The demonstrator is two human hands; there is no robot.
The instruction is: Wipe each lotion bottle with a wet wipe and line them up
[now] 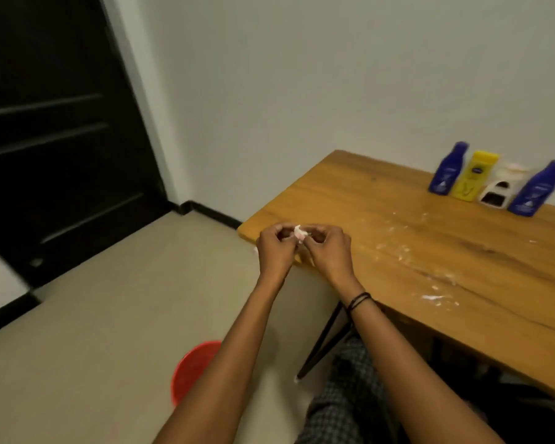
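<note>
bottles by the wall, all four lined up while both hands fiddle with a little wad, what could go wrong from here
1. The four bottles stand close together near the table's far edge; reaching for one could knock its neighbours over.
2. White smears lie on the wood between the hands and the row, so a wiped bottle set there may get dirty again.
3. The small wad, pinched between left hand and right hand, sits beyond the table corner and could drop to the floor.

Arms: both stretched forward, forearms bare, converging | left hand (274, 248): back up, fingers curled inward, tips pinched against those of the right | right hand (327, 251): back up, fingers bent, thumb and forefinger pinched | hands touching at fingertips | right wrist: dark band (359, 300) worn.
</note>
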